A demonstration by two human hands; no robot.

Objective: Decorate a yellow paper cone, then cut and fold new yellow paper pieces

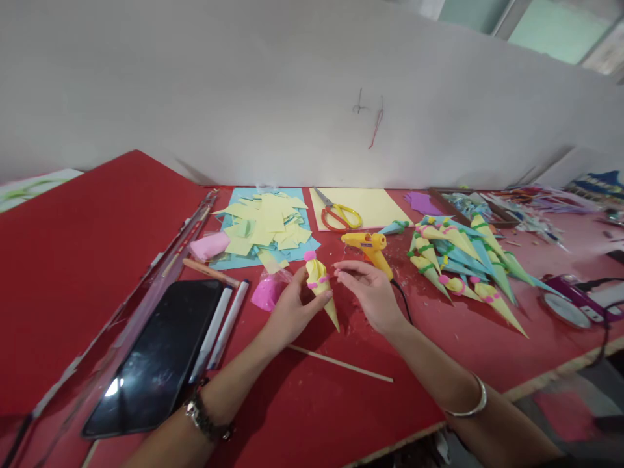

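Cone [318, 278] in left hand's grip [291, 307]

You face a plain grey-white partition wall [244, 97], its top edge sloping down to your right. Beyond that edge you can see pale green panes [560, 29]. Your red tabletop [88, 273] meets the wall, and light washes its surface paler toward your right.

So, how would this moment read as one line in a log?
left hand: holds yellow cone | right hand: beside it, contents unclear | nearby: yellow glue gun, thin stick
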